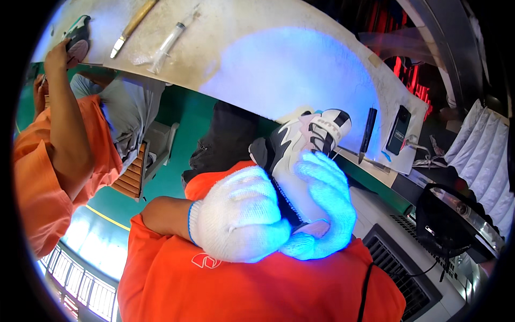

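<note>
- white, black and pale-pink shoe (284,145) is held just beside the tabletop's (244,29) near edge; likely light, soft in the upper, stiffer at the sole.
- its side is wrapped by the right hand's (327,198) bent fingers; the left hand's (236,214) are curled against it, grip hidden.
- the sole edge is best held; slip seems unlikely.
- toward the tabletop's right edge, a phone (398,131) is laid.

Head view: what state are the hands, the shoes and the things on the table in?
Left hand: gloved, fingers curled against the sneaker
Right hand: gloved, gripping the sneaker
Sneaker: held, tilted
Table: partly lit blue
Syringe: lying down
Wooden-handled tool: lying down
Black-handled tool: lying down
Phone: lying flat
Other shoe: in a co-worker's hand
</note>
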Tool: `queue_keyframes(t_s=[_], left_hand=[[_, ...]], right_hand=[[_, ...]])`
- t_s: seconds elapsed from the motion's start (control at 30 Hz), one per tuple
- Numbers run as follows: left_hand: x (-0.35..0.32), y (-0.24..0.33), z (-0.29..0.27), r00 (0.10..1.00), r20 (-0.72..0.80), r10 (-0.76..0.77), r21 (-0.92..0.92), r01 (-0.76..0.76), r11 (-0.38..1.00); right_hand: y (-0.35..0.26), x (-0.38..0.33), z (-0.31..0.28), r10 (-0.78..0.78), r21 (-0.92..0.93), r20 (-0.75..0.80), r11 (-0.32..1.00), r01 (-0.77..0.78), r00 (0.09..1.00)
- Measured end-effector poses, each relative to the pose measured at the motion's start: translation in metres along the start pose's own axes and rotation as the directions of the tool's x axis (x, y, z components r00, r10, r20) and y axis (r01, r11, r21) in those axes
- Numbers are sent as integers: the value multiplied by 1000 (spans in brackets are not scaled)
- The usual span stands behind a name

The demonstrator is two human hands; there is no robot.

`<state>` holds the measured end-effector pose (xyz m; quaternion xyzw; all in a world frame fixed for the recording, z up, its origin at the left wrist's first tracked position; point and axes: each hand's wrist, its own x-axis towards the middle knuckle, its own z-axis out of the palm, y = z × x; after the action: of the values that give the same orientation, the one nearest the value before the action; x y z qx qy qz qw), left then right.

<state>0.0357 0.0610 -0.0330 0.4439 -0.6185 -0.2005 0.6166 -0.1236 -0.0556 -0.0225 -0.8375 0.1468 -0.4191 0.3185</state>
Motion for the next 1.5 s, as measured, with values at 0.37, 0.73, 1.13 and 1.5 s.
queue_keyframes(t_s=[0.37,0.73,1.13,1.5], left_hand=[[47,-34,68,981,164,101,-85,-88,992],[51,-27,77,961,256,-106,-127,142,982],[42,-34,67,919,381,-100,-127,160,979],[-38,-85,41,906,121,-405,53,401,915]], right_hand=[[31,-40,-63,45,304,93,950,-72,995],[27,-74,-94,152,440,96,880,-179,984],[17,-54,-86,25,281,110,958,-55,994],[-5,-24,-85,198,59,177,976,-211,964]])
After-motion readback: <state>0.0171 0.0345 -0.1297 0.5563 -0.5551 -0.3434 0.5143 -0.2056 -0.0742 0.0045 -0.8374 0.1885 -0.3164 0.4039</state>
